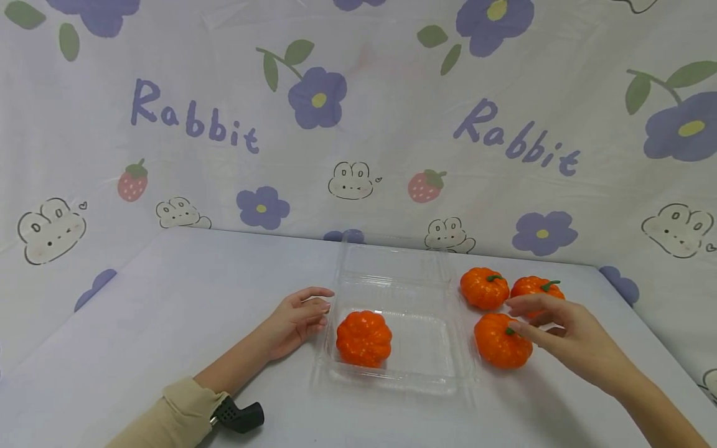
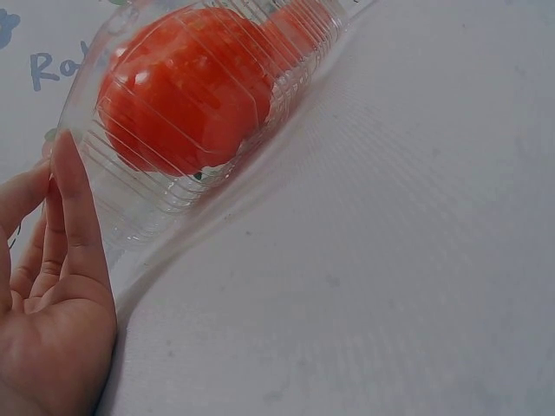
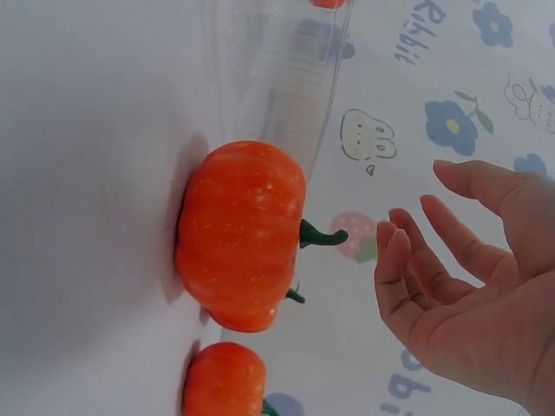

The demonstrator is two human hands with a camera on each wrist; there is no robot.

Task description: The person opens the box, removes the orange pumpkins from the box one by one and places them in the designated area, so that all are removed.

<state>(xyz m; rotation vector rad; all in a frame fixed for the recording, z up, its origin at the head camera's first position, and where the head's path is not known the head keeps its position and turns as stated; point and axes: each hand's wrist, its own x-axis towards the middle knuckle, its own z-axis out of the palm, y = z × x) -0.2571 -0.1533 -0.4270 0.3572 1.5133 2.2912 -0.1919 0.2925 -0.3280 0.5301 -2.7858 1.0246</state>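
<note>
A clear plastic clamshell box (image 1: 417,339) lies on the table with its lid (image 1: 392,264) folded back. Inside, toward the left, sits one orange toy pumpkin (image 1: 364,339), stem out of sight in the head view. My left hand (image 1: 299,323) rests at the box's left side, its fingertips (image 2: 69,160) at the wall, seemingly touching it. To the right of the box are three more toy pumpkins with green stems: a near one (image 1: 502,342), a back-left one (image 1: 484,289) and a back-right one (image 1: 536,292). My right hand (image 1: 571,336) hovers above the near pumpkin (image 3: 243,230), apart from it, fingers loosely bent around nothing.
The white table (image 1: 185,298) extends to both sides of the box. Behind it hangs a printed cloth (image 1: 392,124) with flowers, rabbits and lettering. A black device (image 1: 241,417) is fastened at my left wrist, beside the beige sleeve (image 1: 173,414).
</note>
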